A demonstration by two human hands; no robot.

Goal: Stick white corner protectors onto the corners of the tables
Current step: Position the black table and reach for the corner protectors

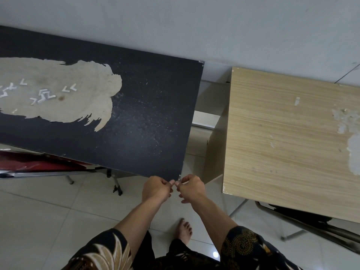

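Loose corner protectors [44, 94] on your black table [146, 117], one at its corner
The white L-shaped pieces lie scattered flat on the table's peeled pale patch; a small white piece [179, 177] is at the near right corner, pinched between your left hand [155, 189] and right hand [191, 189].

Grey wall [194, 26]; glossy white floor tiles [48, 221]; red-seated chair [29, 164] left.

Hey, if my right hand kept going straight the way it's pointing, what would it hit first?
Probably the near corner of the black table, just beyond the fingertips of the right hand; the left hand meets it from the side. Depth is unclear.
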